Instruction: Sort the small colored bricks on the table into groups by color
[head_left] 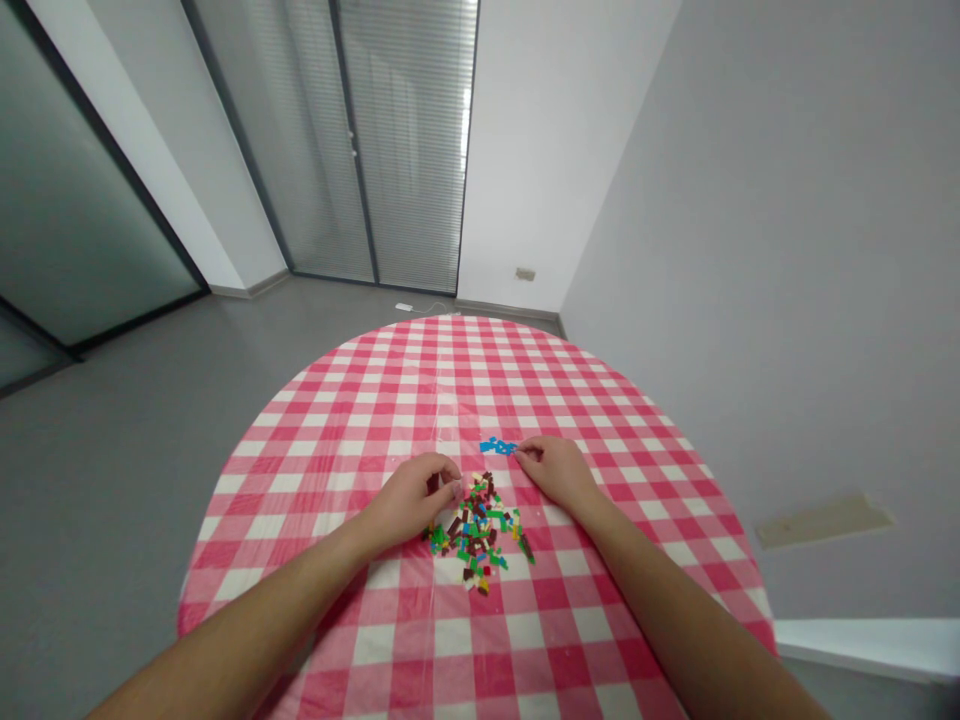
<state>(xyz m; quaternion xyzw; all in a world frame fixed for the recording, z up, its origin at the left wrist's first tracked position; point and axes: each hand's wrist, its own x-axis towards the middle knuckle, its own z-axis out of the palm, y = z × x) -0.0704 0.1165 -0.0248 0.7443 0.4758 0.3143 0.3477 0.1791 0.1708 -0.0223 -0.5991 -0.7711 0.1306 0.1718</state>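
A loose pile of small toy building bricks (pixel 478 530) in green, brown, white, yellow, red and blue lies on the table in front of me. Just beyond it is a small separate group of blue bricks (pixel 495 446). My left hand (pixel 420 497) is at the pile's upper left edge, its fingers curled and thumb against them; whatever is between them is too small to make out. At the right end of the blue group, my right hand (pixel 556 470) pinches a blue brick between thumb and forefinger, its other fingers bent in.
A round table with a red-and-white checked cloth (pixel 360 400) carries the bricks. Beyond it stand a glass partition with blinds (pixel 405 130) and a white wall (pixel 795 250) on the right. A white power strip (pixel 403 307) with a cable lies on the grey floor.
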